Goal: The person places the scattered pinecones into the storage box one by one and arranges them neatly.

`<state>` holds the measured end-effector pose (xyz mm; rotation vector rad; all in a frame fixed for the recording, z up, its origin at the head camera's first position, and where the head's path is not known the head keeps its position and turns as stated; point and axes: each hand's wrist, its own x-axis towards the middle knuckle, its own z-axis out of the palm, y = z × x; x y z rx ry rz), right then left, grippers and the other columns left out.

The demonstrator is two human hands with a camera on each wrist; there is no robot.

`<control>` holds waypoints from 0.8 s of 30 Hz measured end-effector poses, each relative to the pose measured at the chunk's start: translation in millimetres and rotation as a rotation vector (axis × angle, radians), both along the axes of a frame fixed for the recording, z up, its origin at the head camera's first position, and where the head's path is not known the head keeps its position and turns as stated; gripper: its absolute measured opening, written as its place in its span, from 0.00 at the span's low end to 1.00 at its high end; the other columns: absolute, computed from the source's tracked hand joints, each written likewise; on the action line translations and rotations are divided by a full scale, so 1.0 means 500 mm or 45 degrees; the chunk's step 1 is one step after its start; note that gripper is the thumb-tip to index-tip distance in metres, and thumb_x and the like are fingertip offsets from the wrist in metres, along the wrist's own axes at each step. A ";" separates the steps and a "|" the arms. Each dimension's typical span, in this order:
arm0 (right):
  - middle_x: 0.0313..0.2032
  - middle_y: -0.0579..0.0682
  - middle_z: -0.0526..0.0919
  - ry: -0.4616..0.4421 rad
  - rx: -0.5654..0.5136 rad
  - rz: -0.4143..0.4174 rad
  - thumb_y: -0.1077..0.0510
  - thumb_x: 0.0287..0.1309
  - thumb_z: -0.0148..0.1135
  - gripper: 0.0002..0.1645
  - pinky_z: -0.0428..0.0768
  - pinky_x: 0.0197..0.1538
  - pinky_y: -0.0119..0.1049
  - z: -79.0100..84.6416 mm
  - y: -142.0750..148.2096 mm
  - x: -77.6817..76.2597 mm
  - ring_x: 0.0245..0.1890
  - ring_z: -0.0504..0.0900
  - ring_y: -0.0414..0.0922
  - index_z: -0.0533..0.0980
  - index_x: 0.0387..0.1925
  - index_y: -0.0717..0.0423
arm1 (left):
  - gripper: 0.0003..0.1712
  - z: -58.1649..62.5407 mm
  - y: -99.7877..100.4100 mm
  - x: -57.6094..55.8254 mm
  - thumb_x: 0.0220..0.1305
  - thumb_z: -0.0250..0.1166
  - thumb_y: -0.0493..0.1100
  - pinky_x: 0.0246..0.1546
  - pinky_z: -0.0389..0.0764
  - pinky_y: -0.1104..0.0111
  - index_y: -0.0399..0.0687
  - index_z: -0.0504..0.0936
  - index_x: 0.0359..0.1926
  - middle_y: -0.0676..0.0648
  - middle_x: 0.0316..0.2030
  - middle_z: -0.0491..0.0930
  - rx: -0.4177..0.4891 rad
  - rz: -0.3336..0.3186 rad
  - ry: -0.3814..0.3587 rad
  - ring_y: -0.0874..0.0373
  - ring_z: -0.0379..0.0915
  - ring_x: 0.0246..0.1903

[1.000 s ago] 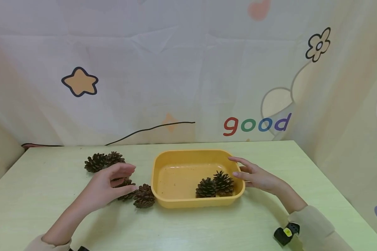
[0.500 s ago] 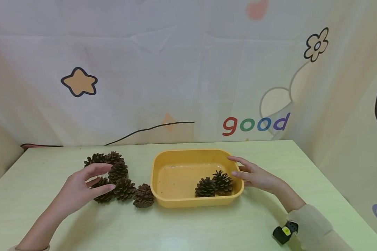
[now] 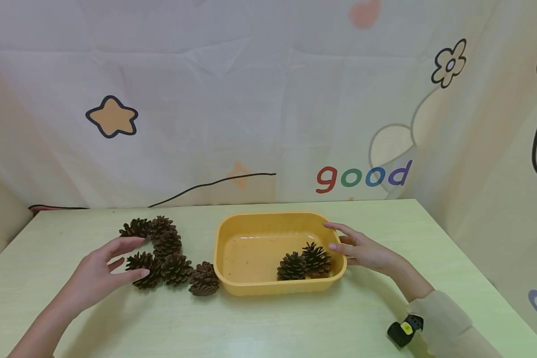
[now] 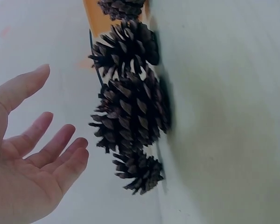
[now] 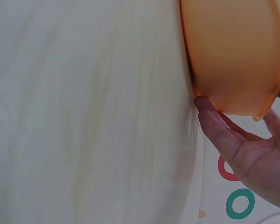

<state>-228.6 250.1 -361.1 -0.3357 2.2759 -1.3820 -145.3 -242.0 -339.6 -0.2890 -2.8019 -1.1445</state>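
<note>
My left hand is at the left of a group of brown pine cones, thumb and fingers spread apart. It overlaps the nearest pine cone in the head view. In the left wrist view a gap shows between the fingers and the large pine cone. My right hand holds the right end of a yellow plastic tub, thumb over the rim and fingers against the outer wall. Low on that wall, a fingertip touches near the table in the right wrist view. Two pine cones lie inside the tub at its right front.
Another pine cone sits against the tub's left front corner. Farther back, more cones cluster left of the tub. All stand on a pale green table, with a printed cloth hanging behind. A small black device is on my right wrist.
My left hand has moved left, from over the middle cones to the left side of the group, bringing more cones into sight. The right hand stays at the tub.
</note>
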 end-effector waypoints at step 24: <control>0.68 0.63 0.45 -0.008 -0.012 -0.011 0.49 0.61 0.54 0.39 0.71 0.54 0.53 -0.002 0.001 -0.002 0.63 0.54 0.65 0.49 0.69 0.46 | 0.46 -0.041 -0.034 -0.032 0.54 0.65 0.53 0.47 0.71 0.44 0.32 0.54 0.65 0.26 0.58 0.61 0.025 -0.047 -0.323 0.28 0.60 0.54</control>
